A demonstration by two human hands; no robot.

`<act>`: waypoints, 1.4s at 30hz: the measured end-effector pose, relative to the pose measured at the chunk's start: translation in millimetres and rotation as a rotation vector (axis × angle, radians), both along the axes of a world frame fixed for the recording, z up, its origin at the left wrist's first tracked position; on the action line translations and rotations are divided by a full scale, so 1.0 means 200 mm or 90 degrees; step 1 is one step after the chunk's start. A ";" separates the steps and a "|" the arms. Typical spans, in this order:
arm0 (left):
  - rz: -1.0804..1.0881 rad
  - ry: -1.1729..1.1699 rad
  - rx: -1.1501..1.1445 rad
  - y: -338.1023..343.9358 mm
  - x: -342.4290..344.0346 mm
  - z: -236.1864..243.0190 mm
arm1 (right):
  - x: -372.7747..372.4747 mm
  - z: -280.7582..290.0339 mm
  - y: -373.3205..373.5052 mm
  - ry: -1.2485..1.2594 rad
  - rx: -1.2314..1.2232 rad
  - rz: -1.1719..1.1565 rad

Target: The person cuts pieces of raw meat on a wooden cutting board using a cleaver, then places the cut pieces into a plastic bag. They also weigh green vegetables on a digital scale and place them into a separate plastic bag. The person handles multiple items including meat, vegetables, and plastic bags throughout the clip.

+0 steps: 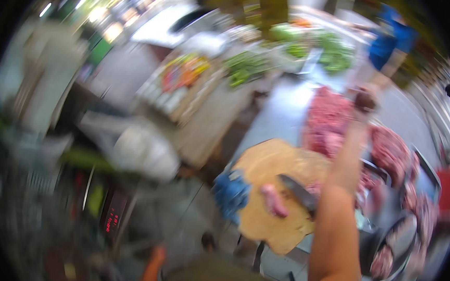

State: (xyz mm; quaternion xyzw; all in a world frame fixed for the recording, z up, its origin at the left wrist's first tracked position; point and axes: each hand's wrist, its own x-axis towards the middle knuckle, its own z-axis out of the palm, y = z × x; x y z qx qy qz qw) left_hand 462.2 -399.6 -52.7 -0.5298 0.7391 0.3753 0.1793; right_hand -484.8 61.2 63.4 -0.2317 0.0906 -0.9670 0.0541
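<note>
My right arm stretches far over the metal counter (270, 114), and my right hand (363, 101) is beside a heap of ground meat (322, 115). Its fingers are smeared by motion, so any hold is unclear. Another person's arm (380, 81) meets it there. Under my forearm lies a round wooden chopping board (262, 226). On the board rest a dark-bladed knife (297, 190) and a small pink piece of meat (274, 200). A crumpled blue cloth (232, 195) touches the board's left edge. My left hand (159, 255) hangs low at my side, blurred, apart from the counter.
More meat (390, 147) and a round pan (402, 243) crowd the right side. Green vegetables (246, 68) and colourful packets (184, 73) stand farther back. A white plastic bag (142, 146) hangs at left, above a red-lit display (114, 216). A person in blue (392, 37) stands across the counter.
</note>
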 end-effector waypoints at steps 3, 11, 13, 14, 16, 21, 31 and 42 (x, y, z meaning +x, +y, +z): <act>0.083 -0.004 -0.002 0.07 -0.11 0.07 | -0.12 -0.03 0.10 -0.183 -0.095 0.099; 0.098 -0.045 0.157 0.24 -0.38 0.32 | 0.18 -0.09 0.05 -0.148 -0.027 0.249; 0.090 -0.044 0.146 0.25 -0.35 0.32 | 0.41 -0.01 -0.08 -0.076 0.109 0.298; 0.095 -0.052 0.147 0.24 -0.33 0.31 | 0.53 0.05 -0.16 -0.089 0.222 0.254; 0.113 -0.056 0.142 0.22 -0.29 0.28 | 0.81 0.15 -0.40 0.018 0.328 0.363; 0.134 -0.060 0.137 0.20 -0.19 0.18 | 1.61 0.39 -1.13 0.169 0.828 0.722; 0.184 0.125 0.217 0.06 0.27 0.00 | 3.08 0.50 -2.53 0.554 0.903 0.931; 0.289 0.143 -0.111 -0.05 0.90 0.10 | 4.06 0.43 -4.37 1.157 0.985 0.135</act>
